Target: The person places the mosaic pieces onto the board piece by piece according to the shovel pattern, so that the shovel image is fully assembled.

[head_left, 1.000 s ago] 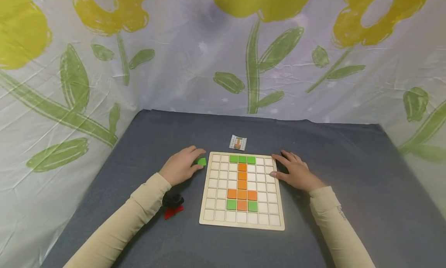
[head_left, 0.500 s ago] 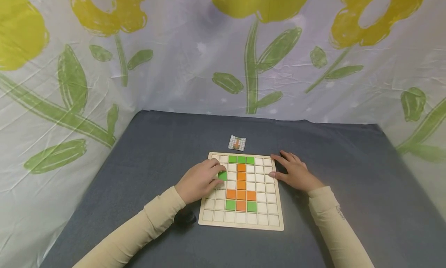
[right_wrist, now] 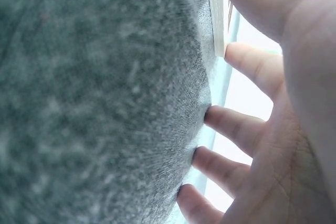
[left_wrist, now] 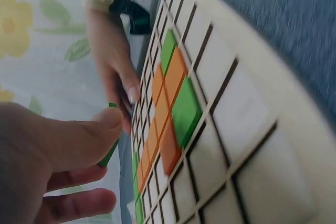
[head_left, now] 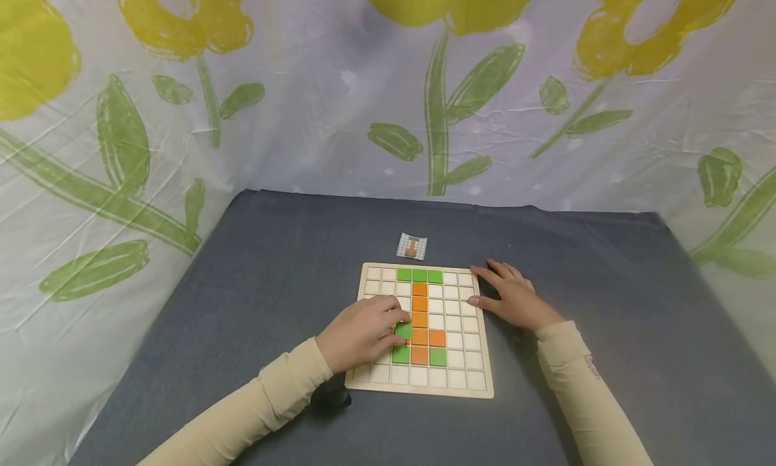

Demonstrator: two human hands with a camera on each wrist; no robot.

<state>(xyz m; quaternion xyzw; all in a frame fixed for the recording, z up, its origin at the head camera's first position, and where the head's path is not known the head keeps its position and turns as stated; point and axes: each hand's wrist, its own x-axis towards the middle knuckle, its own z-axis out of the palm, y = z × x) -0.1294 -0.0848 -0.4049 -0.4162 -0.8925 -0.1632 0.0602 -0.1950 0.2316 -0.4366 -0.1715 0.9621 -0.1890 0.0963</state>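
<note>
A wooden grid board lies on the table with white cells and an arrangement of green and orange square tiles. Over its left-centre part, my left hand pinches a green square tile between thumb and fingers. In the left wrist view that tile is held on edge, apart from the board. My right hand rests at the board's upper right edge; its thumb and index finger touch the rim, and the other fingertips lie on the cloth in the right wrist view.
Behind the board lies a small printed card with a grid picture. Dark cloth covers the table. A flower-patterned curtain stands around the back and sides. A black object sits under the left wrist.
My left hand has carried the green tile from left of the board rightward and nearer, over the board beside the orange column. The red pieces are now hidden by the left arm. The right hand stays put.
</note>
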